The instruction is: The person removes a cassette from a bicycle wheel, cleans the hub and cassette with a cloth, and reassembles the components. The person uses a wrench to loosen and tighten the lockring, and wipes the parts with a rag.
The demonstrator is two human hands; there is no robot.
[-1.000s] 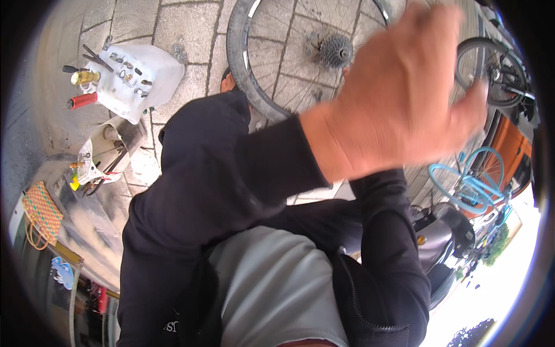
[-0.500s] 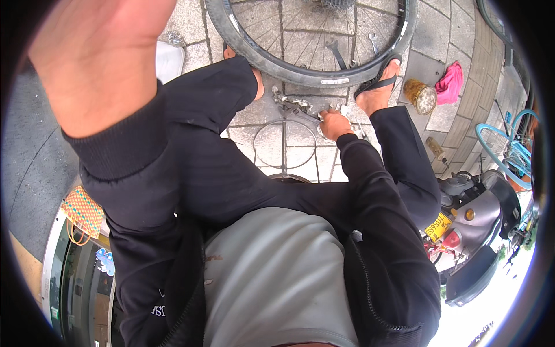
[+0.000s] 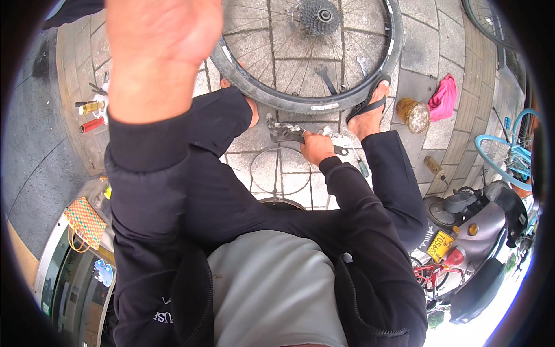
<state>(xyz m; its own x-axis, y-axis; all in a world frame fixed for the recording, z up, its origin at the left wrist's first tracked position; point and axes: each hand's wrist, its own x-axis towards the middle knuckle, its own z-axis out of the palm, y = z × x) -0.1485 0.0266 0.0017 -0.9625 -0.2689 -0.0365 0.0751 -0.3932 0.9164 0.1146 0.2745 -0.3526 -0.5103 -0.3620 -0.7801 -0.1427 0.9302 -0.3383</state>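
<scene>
Wrench point(image 3: 283, 135) is sitting over paving point(image 3: 421, 46), right of my left hand point(image 3: 167, 34), whose cropped grip I'm not making out; head leftward, its long axis is running into my nearer right hand point(image 3: 319, 147), clenched around it.

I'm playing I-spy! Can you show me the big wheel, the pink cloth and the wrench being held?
Big wheel point(image 3: 318, 17): head view, on its dark cogs.
Pink cloth point(image 3: 443, 100): head view, on its middle.
Held wrench point(image 3: 288, 135): head view, on its wide end.
</scene>
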